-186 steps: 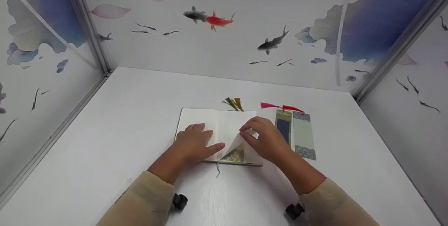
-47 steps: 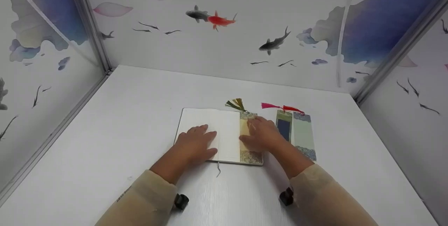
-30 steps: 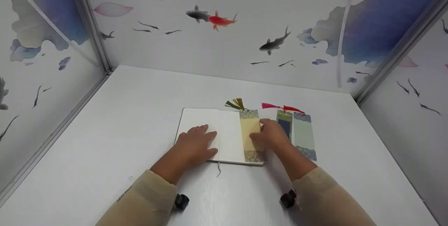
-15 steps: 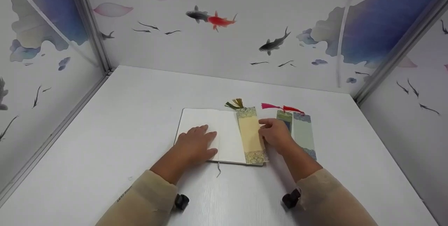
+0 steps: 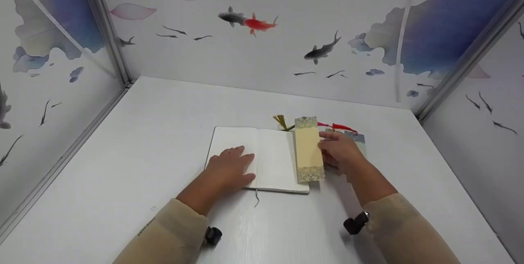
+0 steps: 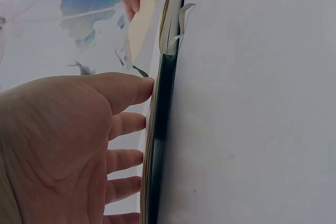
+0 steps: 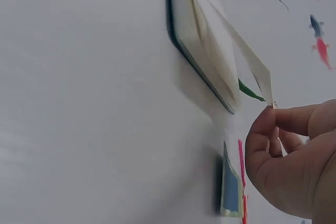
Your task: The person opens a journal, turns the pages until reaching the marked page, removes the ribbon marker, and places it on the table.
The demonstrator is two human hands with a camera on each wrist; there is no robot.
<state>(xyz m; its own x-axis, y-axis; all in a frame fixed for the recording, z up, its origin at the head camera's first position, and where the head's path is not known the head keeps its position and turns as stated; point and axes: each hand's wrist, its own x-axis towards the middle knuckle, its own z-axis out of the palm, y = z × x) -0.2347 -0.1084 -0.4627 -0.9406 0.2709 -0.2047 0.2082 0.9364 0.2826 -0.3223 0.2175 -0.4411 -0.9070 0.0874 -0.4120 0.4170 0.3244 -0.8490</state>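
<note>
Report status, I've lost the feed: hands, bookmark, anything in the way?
Left hand flat on notebook. Right hand pinches cream bookmark, lifted. Path clear.

Right hand (image 5: pixel 342 153) covers most of the two bookmarks on the table (image 5: pixel 360 139) — only top edges and red tassels show in head view. Lifted cream bookmark (image 5: pixel 308 149) hides the notebook (image 5: pixel 270 157) page's right edge; its tassel is partly behind it. Left hand (image 5: pixel 229 168) masks the left page's lower part. Left wrist view: notebook edge-on, pages unreadable, right hand cut off by top edge. Right wrist view: blurred — bookmark pattern can't be made out, hand cropped at right.
</note>
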